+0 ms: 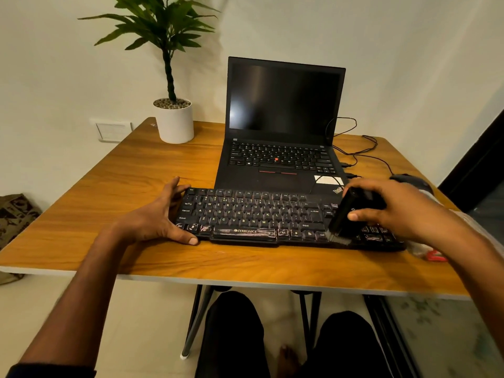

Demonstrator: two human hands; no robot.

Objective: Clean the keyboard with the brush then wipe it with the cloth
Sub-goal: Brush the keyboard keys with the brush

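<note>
Spanning most of the view, a wooden table [114,170] carries an open ThinkPad laptop [281,126] with a dark screen, a potted plant [174,115] at the far left corner, and a black Zebronics keyboard [253,216] laid along the near edge just in front of the laptop. The keyboard is steadied at its left end by the left hand [161,214], whose fingers are spread wide and pressed flat, the thumb resting against the front edge. At the right end, a black brush [346,214] is gripped by the right hand [392,208], tilted with its bristles down on the keys between the main block and the number pad. A mouse [409,180] is partly hidden behind that hand. The brushing step is judged to be in hand, with the wiping not yet begun. No cloth can be identified with certainty; a pale bundle [425,249] beside the keyboard's right end may be it. Next, strokes along the remaining key rows are called for, with the keyboard held from sliding.
</note>
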